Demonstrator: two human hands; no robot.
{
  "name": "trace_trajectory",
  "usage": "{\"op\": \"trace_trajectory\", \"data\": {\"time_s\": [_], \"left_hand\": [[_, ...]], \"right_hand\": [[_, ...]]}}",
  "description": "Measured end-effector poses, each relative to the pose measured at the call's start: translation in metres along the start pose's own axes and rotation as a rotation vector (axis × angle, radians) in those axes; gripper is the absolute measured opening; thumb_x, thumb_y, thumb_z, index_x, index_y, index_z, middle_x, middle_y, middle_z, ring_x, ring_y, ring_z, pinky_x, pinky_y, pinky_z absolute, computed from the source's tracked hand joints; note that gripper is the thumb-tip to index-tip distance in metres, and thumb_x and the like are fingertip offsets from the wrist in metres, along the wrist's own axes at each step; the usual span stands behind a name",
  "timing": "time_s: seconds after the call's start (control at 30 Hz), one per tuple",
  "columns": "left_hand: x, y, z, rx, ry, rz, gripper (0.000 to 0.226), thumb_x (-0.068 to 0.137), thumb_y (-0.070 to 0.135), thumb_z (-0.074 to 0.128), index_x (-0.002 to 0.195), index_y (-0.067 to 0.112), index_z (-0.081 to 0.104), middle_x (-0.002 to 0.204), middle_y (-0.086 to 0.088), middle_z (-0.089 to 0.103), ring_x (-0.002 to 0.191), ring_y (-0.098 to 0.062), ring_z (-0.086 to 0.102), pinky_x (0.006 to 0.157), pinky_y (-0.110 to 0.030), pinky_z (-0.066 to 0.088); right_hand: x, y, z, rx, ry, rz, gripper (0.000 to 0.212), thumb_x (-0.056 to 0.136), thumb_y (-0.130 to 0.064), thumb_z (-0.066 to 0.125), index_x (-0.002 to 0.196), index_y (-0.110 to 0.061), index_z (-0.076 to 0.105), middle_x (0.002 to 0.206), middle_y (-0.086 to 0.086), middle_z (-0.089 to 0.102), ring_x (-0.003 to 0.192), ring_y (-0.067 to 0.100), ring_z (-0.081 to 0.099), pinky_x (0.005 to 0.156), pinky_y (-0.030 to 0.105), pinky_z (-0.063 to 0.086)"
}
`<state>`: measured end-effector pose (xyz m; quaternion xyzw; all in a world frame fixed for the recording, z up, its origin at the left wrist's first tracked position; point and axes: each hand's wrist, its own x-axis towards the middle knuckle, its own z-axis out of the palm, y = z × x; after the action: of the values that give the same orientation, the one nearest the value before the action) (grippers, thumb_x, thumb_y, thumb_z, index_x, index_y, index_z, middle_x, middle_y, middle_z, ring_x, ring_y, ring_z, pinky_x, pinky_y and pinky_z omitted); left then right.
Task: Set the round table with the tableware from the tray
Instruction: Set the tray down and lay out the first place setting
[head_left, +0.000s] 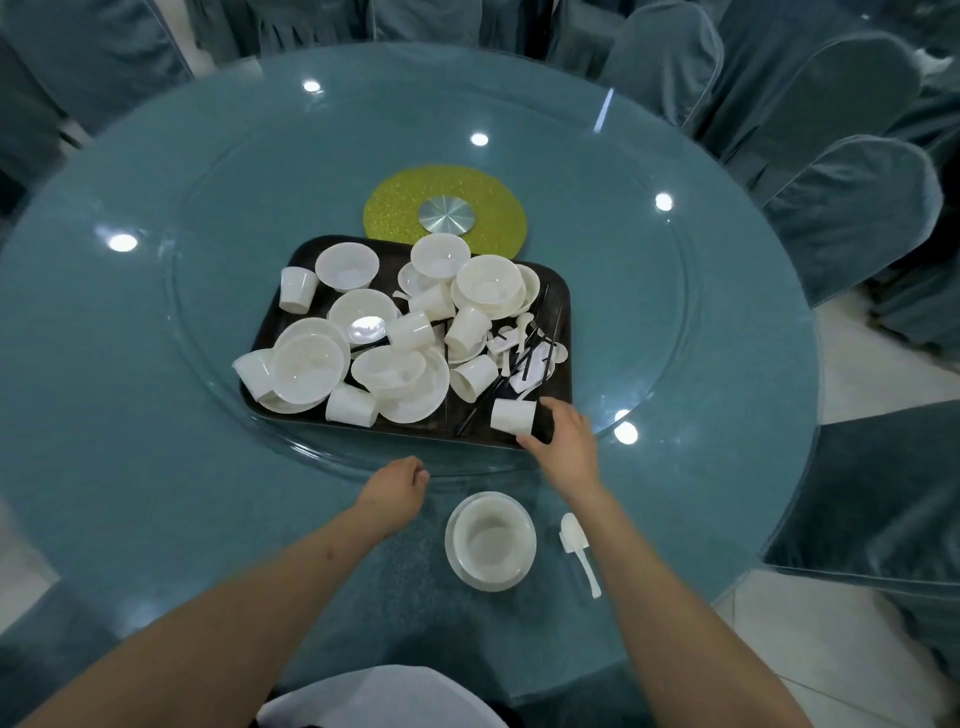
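A dark tray on the glass turntable holds several white bowls, plates, cups, spoons and black chopsticks in a jumble. At the tray's near right corner lies a white cup on its side; my right hand reaches around it, thumb under and fingers past its end, touching or nearly touching. My left hand hovers over the table with fingers loosely curled and holds nothing. In front of me a white bowl sits on a white plate, with a white spoon to its right.
The round table has a teal cloth under glass, with a turntable and a green disc at the centre. Teal-covered chairs ring the table on all sides.
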<state>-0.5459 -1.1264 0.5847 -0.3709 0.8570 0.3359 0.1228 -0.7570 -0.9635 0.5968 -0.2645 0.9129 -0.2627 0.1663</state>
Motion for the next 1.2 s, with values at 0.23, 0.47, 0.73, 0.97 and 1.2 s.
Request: {"op": "trace_trajectory", "data": {"time_s": [0.23, 0.47, 0.73, 0.97, 1.2], "left_hand": [[0.002, -0.002, -0.001, -0.006, -0.003, -0.006, 0.033, 0.104, 0.031, 0.036, 0.120, 0.011, 0.058, 0.117, -0.009, 0.063, 0.104, -0.024, 0.058, 0.088, -0.034, 0.047], [0.003, -0.002, -0.002, -0.014, -0.010, -0.014, 0.034, 0.105, 0.033, 0.036, 0.123, 0.013, 0.057, 0.118, -0.008, 0.063, 0.106, -0.024, 0.059, 0.088, -0.034, 0.047], [0.002, -0.005, -0.001, -0.006, -0.015, -0.015, 0.035, 0.105, 0.032, 0.036, 0.126, 0.013, 0.055, 0.121, -0.008, 0.063, 0.108, -0.024, 0.059, 0.091, -0.036, 0.049], [0.000, -0.005, 0.002, -0.010, 0.017, -0.018, 0.035, 0.105, 0.027, 0.036, 0.131, 0.012, 0.054, 0.125, -0.010, 0.062, 0.112, -0.026, 0.058, 0.091, -0.035, 0.047], [-0.003, -0.006, 0.003, -0.020, 0.045, -0.011, 0.031, 0.103, 0.026, 0.038, 0.125, 0.014, 0.057, 0.112, -0.009, 0.066, 0.100, -0.024, 0.061, 0.083, -0.034, 0.050]], "right_hand": [[0.025, -0.006, -0.005, -0.223, -0.190, -0.045, 0.086, 0.081, -0.045, 0.078, 0.154, -0.032, 0.034, 0.159, -0.009, 0.038, 0.144, 0.023, 0.031, 0.109, 0.046, 0.031], [0.025, -0.005, 0.001, -0.278, -0.223, -0.053, 0.082, 0.082, -0.037, 0.079, 0.152, -0.033, 0.036, 0.154, -0.009, 0.044, 0.141, 0.022, 0.033, 0.108, 0.044, 0.031], [0.011, -0.010, -0.008, -0.100, -0.074, -0.043, 0.073, 0.084, -0.041, 0.077, 0.147, -0.031, 0.042, 0.138, 0.000, 0.058, 0.134, 0.022, 0.044, 0.108, 0.043, 0.035], [-0.020, -0.008, -0.019, 0.288, 0.030, 0.035, 0.073, 0.082, -0.044, 0.080, 0.144, -0.032, 0.044, 0.138, -0.008, 0.057, 0.125, 0.011, 0.053, 0.107, 0.039, 0.048], [-0.064, 0.014, -0.022, 0.515, 0.046, 0.066, 0.068, 0.077, -0.046, 0.084, 0.137, -0.038, 0.053, 0.124, -0.009, 0.064, 0.109, 0.005, 0.062, 0.097, 0.031, 0.054]]}}
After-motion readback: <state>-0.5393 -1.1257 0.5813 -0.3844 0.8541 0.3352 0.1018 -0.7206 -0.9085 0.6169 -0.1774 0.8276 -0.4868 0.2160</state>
